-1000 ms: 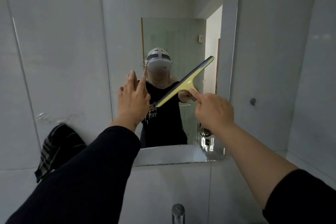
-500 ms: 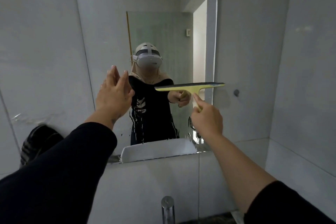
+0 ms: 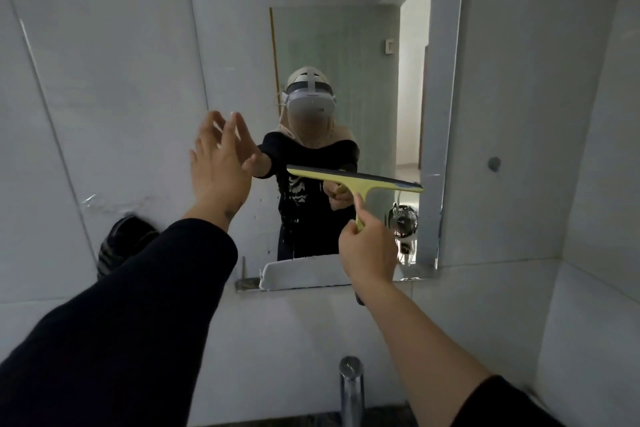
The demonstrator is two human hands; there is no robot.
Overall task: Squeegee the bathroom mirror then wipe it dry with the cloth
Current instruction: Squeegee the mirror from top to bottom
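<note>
At the bottom centre of the frame a chrome tap (image 3: 350,381) stands nearest, its spout out of view. Above it, right of centre, the right hand (image 3: 369,253) grips the yellow handle of the squeegee (image 3: 353,180), fingers curled tight around it, thumb laid along the stem. The blade lies nearly level across the lower middle of the mirror (image 3: 325,62), apparently against the glass, reaching almost to its right edge. Left of centre the left hand (image 3: 218,166) is raised with fingers spread wide, holding nothing, at the mirror's left edge.

Water streaks and drops show on the lower glass below the blade. To do this stroke well, I judge the blade should stay level, pressed evenly, and be drawn straight down to the bottom edge, each pass overlapping the last.

A dark striped cloth (image 3: 117,246) hangs on the wall at lower left, well apart from both hands. No containers are visible.
</note>
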